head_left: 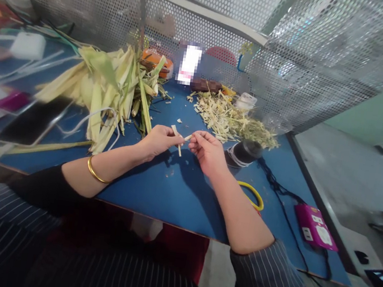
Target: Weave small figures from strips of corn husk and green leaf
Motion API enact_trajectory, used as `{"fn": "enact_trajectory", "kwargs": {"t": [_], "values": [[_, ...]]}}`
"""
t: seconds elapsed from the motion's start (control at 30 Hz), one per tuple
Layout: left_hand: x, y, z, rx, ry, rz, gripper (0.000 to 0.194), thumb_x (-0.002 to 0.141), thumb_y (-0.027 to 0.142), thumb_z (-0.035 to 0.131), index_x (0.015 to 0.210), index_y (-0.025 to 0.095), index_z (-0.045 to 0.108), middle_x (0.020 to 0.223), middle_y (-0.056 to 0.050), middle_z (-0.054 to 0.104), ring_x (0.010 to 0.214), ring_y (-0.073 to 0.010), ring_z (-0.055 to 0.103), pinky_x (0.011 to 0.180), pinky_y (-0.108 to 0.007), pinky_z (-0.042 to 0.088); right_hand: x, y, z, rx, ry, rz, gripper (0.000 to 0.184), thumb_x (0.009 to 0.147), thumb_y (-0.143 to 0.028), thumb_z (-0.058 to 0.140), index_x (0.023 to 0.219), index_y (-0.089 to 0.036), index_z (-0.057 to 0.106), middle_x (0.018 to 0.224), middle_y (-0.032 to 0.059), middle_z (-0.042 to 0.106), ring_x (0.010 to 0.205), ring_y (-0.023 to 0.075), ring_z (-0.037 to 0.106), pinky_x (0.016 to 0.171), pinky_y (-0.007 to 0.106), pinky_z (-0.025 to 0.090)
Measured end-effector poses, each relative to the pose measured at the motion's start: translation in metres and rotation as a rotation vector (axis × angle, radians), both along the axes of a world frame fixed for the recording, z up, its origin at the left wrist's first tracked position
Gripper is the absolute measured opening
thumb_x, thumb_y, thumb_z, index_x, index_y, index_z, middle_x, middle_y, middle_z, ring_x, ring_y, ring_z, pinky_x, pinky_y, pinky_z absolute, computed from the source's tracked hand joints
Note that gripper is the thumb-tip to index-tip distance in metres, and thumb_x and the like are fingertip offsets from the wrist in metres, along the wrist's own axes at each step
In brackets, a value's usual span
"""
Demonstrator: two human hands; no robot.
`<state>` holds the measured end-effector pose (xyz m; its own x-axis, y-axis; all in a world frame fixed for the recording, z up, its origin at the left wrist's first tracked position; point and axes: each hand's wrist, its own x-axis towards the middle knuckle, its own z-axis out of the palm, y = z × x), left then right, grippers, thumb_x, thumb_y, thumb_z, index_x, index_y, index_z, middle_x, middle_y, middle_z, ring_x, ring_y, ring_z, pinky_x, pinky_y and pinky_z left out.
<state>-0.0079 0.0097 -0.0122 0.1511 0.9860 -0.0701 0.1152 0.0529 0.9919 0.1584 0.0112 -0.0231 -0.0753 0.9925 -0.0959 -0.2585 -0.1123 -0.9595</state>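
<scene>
Over the middle of the blue table, my left hand [161,141] pinches a narrow pale strip, which looks like corn husk [179,150], between thumb and fingers. The strip stands out above and below the fingertips. Close on its right, my right hand [207,153] is closed in a pinch on a short pale piece [188,137] that meets the strip, crossing it or joined to it; I cannot tell which. Beyond my left hand lies a heap of long corn husks [115,80]. A pile of small pale husk pieces [220,114] lies beyond my right hand.
A black spool with white cord [245,153] stands beside my right wrist, near a yellow ring [253,195]. A magenta power strip [315,227] with black cables sits at the right. A dark phone [34,119] with a white cable lies left. Perforated metal panels [208,22] rise behind the table.
</scene>
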Motion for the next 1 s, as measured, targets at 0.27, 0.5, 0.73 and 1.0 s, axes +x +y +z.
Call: {"fn": "enact_trajectory", "kwargs": {"t": [0.27, 0.5, 0.73, 1.0], "values": [[-0.008, 0.007, 0.002, -0.003, 0.034, 0.085, 0.012, 0.062, 0.025, 0.067, 0.053, 0.016, 0.064, 0.050, -0.001, 0.053, 0.048, -0.0092, 0.039, 0.047, -0.029, 0.027, 0.026, -0.017, 0.046, 0.362, -0.769, -0.251, 0.019, 0.080, -0.034, 0.057, 0.093, -0.021, 0.058, 0.084, 0.0009, 0.064, 0.065, 0.0122, 0.062, 0.065, 0.028, 0.046], [-0.014, 0.007, 0.008, 0.037, 0.064, 0.124, 0.014, 0.061, 0.026, 0.067, 0.051, 0.017, 0.061, 0.048, 0.000, 0.047, 0.047, -0.0089, 0.033, 0.047, -0.029, 0.023, 0.086, -0.108, 0.057, 0.210, -2.012, 0.140, 0.021, 0.080, -0.028, 0.053, 0.099, -0.020, 0.060, 0.097, 0.0106, 0.066, 0.077, 0.0232, 0.064, 0.061, 0.031, 0.040], [-0.016, 0.010, 0.011, -0.014, 0.034, 0.154, 0.015, 0.060, 0.027, 0.067, 0.051, 0.018, 0.059, 0.041, 0.004, 0.039, 0.043, -0.0071, 0.027, 0.045, -0.028, 0.018, 0.128, -0.127, 0.016, 0.301, -2.031, 0.165, 0.057, 0.075, -0.013, 0.046, 0.132, -0.012, 0.040, 0.107, 0.0152, 0.062, 0.096, 0.0274, 0.061, 0.081, 0.037, 0.046], [-0.018, 0.018, 0.007, -0.065, -0.068, 0.152, 0.015, 0.063, 0.027, 0.067, 0.056, 0.017, 0.059, 0.041, 0.005, 0.037, 0.039, -0.0045, 0.023, 0.043, -0.027, 0.013, 0.116, -0.111, 0.017, 0.245, -1.452, 0.090, 0.063, 0.072, -0.014, 0.049, 0.133, -0.024, 0.044, 0.121, 0.0106, 0.058, 0.086, 0.0210, 0.062, 0.075, 0.035, 0.049]]}}
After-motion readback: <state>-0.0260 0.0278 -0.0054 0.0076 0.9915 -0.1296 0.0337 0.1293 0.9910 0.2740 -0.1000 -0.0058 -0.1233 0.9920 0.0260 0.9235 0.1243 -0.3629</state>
